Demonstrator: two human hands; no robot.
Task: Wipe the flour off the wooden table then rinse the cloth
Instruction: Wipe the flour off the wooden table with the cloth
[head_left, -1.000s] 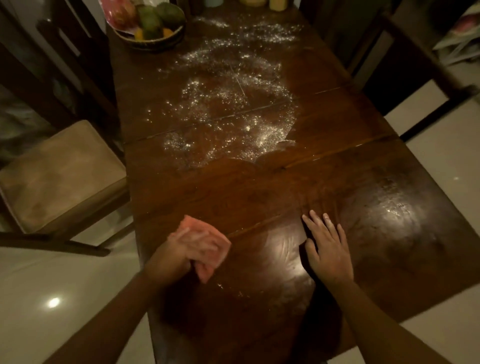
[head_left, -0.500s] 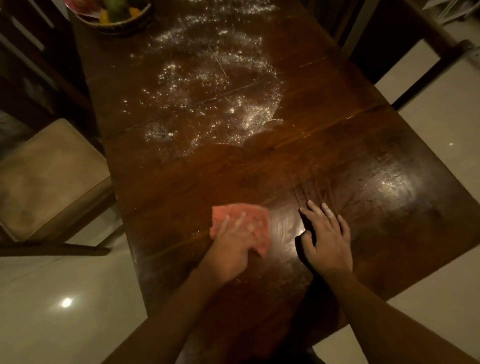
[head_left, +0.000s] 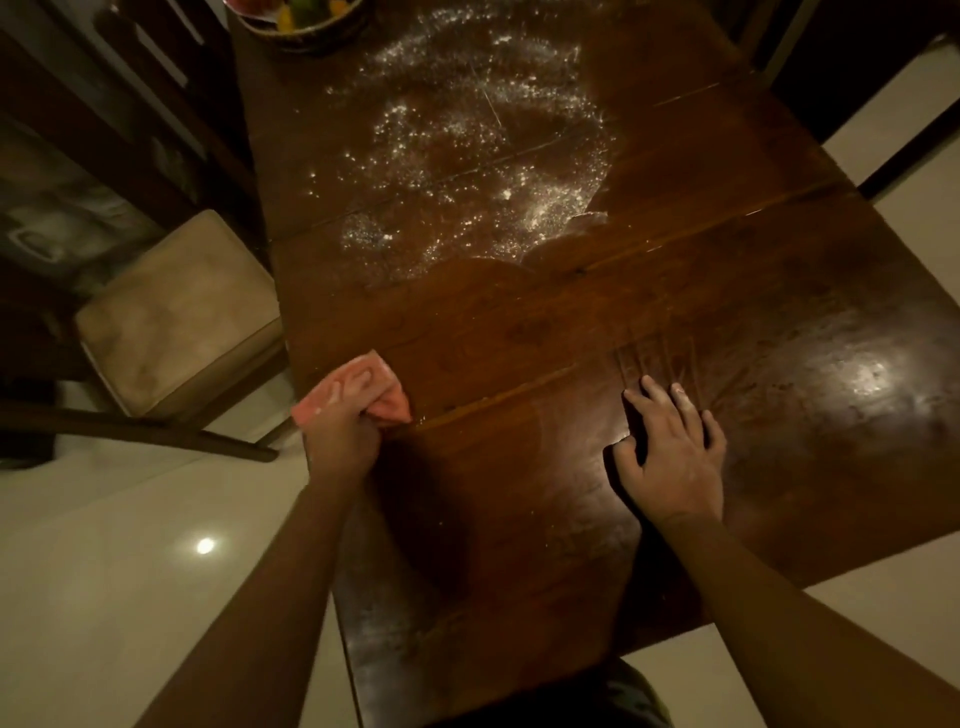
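White flour (head_left: 467, 171) lies scattered over the far middle of the dark wooden table (head_left: 571, 322). The near part of the top shows bare, streaked wood. My left hand (head_left: 340, 434) grips a pink cloth (head_left: 363, 384) at the table's left edge, part of the cloth hanging past the edge. My right hand (head_left: 670, 452) rests flat on the table to the right, fingers spread, holding nothing. Finger streaks mark the wood just beyond it.
A fruit bowl (head_left: 301, 21) stands at the far left of the table. A chair with a beige cushion (head_left: 176, 312) sits close to the left edge. Dark chair frames (head_left: 904, 150) stand at the far right. Pale tiled floor (head_left: 130, 561) surrounds the table.
My left hand swept the cloth right toward my right hand, then back left to the table's edge. My right hand stayed flat in place.
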